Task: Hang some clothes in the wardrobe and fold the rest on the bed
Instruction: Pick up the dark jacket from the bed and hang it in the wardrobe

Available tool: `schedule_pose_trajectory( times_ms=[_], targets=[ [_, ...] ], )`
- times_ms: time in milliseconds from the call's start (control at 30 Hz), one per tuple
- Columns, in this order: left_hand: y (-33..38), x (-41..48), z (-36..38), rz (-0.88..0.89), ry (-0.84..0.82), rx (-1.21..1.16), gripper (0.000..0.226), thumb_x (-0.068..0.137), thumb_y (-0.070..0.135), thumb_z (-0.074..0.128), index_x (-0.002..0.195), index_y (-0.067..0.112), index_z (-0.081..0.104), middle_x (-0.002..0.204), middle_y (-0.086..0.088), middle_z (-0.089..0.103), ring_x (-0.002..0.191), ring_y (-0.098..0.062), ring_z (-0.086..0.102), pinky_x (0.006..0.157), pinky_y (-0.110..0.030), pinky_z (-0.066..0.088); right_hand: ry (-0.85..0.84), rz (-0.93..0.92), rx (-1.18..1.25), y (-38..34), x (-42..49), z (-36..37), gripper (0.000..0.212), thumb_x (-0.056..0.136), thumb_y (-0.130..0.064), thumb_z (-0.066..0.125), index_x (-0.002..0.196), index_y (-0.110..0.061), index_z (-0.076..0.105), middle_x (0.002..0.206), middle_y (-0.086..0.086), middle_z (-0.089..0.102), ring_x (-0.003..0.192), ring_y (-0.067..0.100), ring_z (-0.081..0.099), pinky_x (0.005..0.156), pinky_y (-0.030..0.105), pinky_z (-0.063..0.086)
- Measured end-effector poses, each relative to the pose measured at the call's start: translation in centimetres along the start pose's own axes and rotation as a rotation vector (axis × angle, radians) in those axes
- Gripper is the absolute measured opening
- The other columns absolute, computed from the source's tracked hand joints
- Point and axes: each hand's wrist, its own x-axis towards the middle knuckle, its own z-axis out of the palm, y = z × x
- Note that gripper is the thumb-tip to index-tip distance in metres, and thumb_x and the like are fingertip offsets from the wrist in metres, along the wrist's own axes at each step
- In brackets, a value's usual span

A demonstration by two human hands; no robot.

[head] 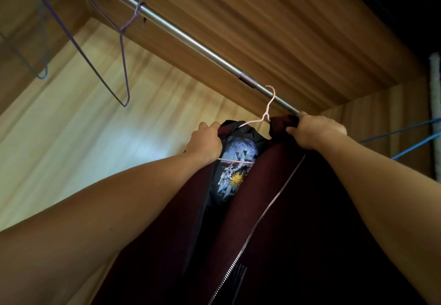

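Head camera, looking up into the wardrobe: my two bare arms reach for a maroon zip jacket (298,221) hanging from the steel rail (191,39). My left hand (205,142) clutches the jacket's left shoulder edge, fingers curled over the fabric. My right hand (315,130) grips the bunched cloth at the other shoulder, thumb underneath, knuckles just under the rail. The jacket sits on a pink wire hanger (265,115) whose hook is over the rail, just past a dull joint in the tube.

The jacket's front hangs apart, and its metal zipper (269,207) runs down the right-hand flap. Inside the gap shows a black printed T-shirt (236,168) (pale towers, figures and a yellow sun in the artwork), crossed by the hanger's lower bar. I cannot tell whether the shirt shares that hanger.

Further along the rail to my left hangs a bare purple wire hanger (128,22), well apart from the jacket. A teal hanger (43,73) is in the far left corner, blurred. The thin wires of a blue hanger (405,129) cross the right edge beyond my right wrist. Light wood-grain panels (95,125) form the wardrobe's back and top.
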Motion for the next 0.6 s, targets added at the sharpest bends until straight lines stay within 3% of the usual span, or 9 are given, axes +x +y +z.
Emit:
schedule_pose_trajectory(
  times_ms=[67,167,300,400,533,600],
  targets=[
    [-0.5,-1.0,0.4,-0.030,-0.044,-0.001,0.033,0.097,0.011,0.040,0.130,0.013,0.043,0.118,-0.018,0.044,0.090,-0.039,0.049,0.076,-0.043,0.041,-0.040,-0.078,0.051,0.1,0.0,0.9,0.056,0.100,-0.057,0.045,0.146,-0.026,0.036,0.143,0.016,0.052,0.130,0.038,0.050,0.101,0.049,0.045],
    [-1.3,-2.0,0.6,-0.044,-0.079,0.009,0.032,0.096,0.013,0.042,0.128,0.011,0.040,0.120,-0.020,0.046,0.099,-0.045,0.053,0.079,-0.045,0.043,-0.020,-0.135,0.107,0.0,-1.2,1.9,0.048,0.101,-0.055,0.043,0.136,-0.021,0.038,0.137,0.021,0.054,0.126,0.042,0.051,0.099,0.052,0.043],
    [-1.6,-1.8,-0.6,-0.067,-0.108,0.028,0.035,0.091,0.015,0.045,0.126,0.013,0.042,0.120,-0.016,0.049,0.095,-0.038,0.050,0.077,-0.043,0.042,0.280,-0.098,-0.238,0.0,-4.4,3.0,0.047,0.102,-0.055,0.035,0.139,-0.025,0.037,0.140,0.023,0.045,0.127,0.042,0.039,0.102,0.056,0.032],
    [-1.8,-1.9,-1.3,-0.074,-0.159,0.041,0.037,0.088,0.017,0.046,0.125,0.014,0.043,0.122,-0.015,0.050,0.105,-0.040,0.053,0.082,-0.045,0.045,0.429,-0.103,-0.400,-1.2,-7.0,3.6,0.053,0.100,-0.053,0.042,0.143,-0.022,0.040,0.136,0.023,0.041,0.119,0.040,0.041,0.095,0.052,0.038],
    [-2.0,-2.2,-1.4,-0.027,-0.170,0.022,0.043,0.094,0.022,0.046,0.136,0.015,0.038,0.125,-0.020,0.049,0.107,-0.043,0.054,0.074,-0.041,0.038,0.186,0.129,-0.034,-3.8,-9.5,3.8,0.093,0.085,-0.086,0.028,0.156,-0.027,0.015,0.150,0.025,0.029,0.129,0.045,0.039,0.094,0.056,0.043],
    [-1.4,-2.8,-1.1,0.004,-0.164,-0.004,0.038,0.098,0.024,0.044,0.134,0.015,0.038,0.122,-0.021,0.050,0.101,-0.042,0.055,0.073,-0.041,0.039,0.092,0.218,0.072,-5.4,-9.9,3.8,0.110,0.078,-0.090,0.041,0.158,-0.027,0.000,0.154,0.023,0.022,0.133,0.044,0.034,0.096,0.059,0.042]
  ],
)
